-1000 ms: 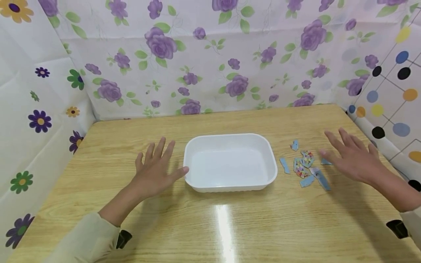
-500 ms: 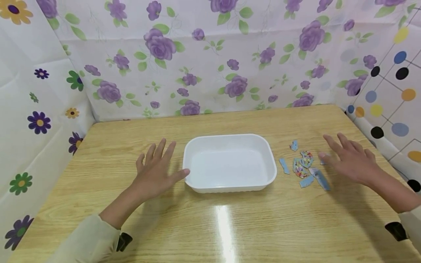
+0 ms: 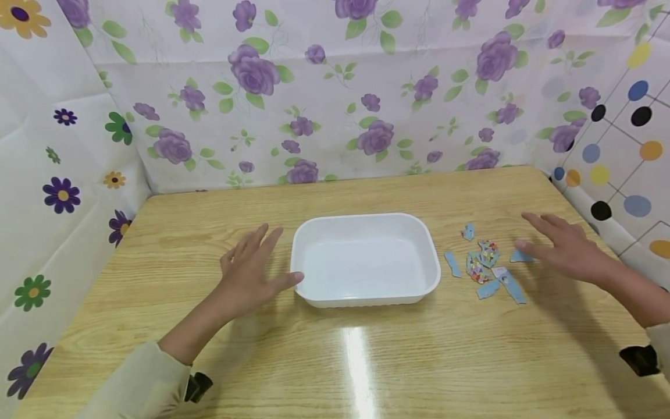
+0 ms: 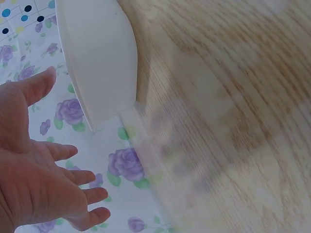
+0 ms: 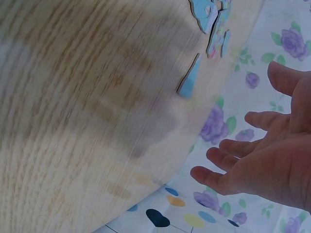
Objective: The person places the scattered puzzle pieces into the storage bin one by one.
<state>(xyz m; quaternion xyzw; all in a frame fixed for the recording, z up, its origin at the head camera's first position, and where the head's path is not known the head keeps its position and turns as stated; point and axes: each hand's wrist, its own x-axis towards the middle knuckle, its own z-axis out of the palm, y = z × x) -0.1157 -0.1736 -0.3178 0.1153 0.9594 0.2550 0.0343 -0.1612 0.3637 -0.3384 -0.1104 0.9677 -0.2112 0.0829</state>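
A white rectangular plastic tray (image 3: 366, 227) stands in the middle of the wooden table, nothing in it. Left of it hovers my left hand (image 3: 248, 285), fingers spread and thumb by the tray's left rim; in the left wrist view the hand (image 4: 43, 170) is apart from the tray (image 4: 99, 58). To the right lie several thin, irregular light-blue pieces, some with a colourful print (image 3: 478, 267). Over their right side my right hand (image 3: 567, 247) hangs with fingers extended, holding nothing. The right wrist view shows a blue piece (image 5: 189, 77) on the table, apart from the hand (image 5: 272, 150).
The wooden table (image 3: 293, 361) reaches back to a white cloth with purple roses (image 3: 377, 137). Flower-patterned cloth (image 3: 63, 233) hangs on the left side, dotted cloth (image 3: 628, 169) on the right. Light reflects off the table front.
My right hand has turned and shifted slightly right, uncovering more of a blue piece. The left hand's fingers have drawn a little closer together. Tray and pieces stay put.
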